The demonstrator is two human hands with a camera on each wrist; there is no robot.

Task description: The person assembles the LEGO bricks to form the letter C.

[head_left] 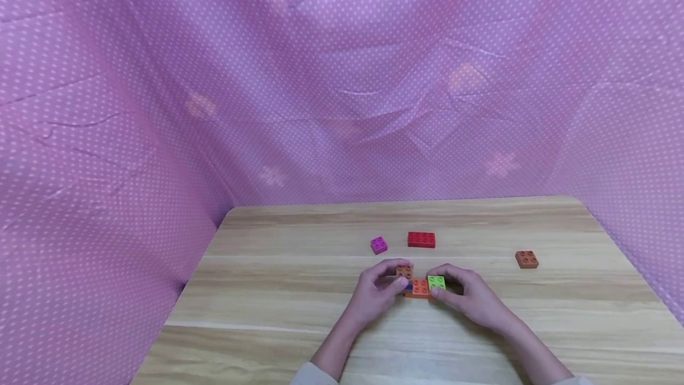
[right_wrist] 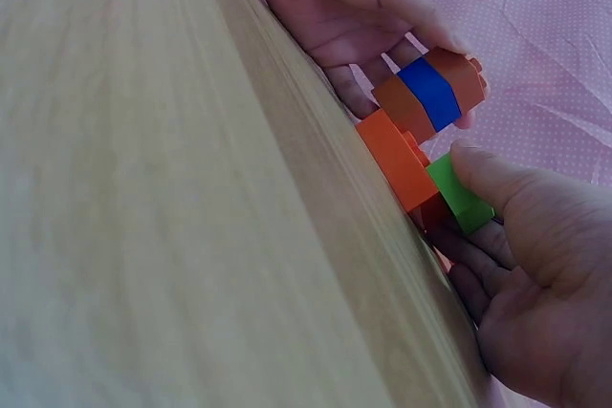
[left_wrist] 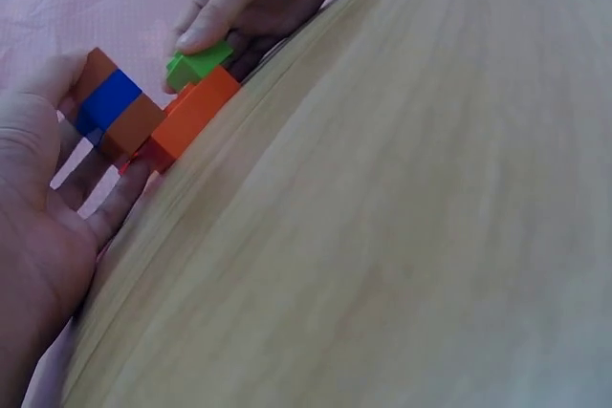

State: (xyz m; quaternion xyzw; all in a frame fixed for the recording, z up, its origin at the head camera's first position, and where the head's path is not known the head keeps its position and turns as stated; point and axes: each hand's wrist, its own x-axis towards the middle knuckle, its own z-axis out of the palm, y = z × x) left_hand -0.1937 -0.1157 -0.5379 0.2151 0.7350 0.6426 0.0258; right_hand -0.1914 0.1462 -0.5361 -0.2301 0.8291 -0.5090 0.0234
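An orange building brick (head_left: 420, 287) sits low against the counter (head_left: 267, 302), between the two hands, its four studs showing on top. At its left end is a stack of brown, blue and brown bricks (left_wrist: 110, 102); at its right end, a lime-green four-stud brick (head_left: 436, 282). Both look to be touching the orange one, but I cannot tell whether either is pressed fully home.

The left hand (head_left: 376, 293) pinches the stack, thumb on the near side and fingers on the far side, parted only by the stack's width. The right hand (head_left: 478, 299) holds the green brick in a similar pinch. Gripping from the sides leaves most of the top studs uncovered, and a hand at each end probably keeps the pieces lined up and steady.

Beyond the hands lie a magenta four-stud brick (head_left: 379, 246) and a red eight-stud brick (head_left: 421, 240); a brown four-stud brick (head_left: 526, 259) lies well apart, off to the right. Pink dotted cloth (head_left: 342, 153) hangs behind the counter.
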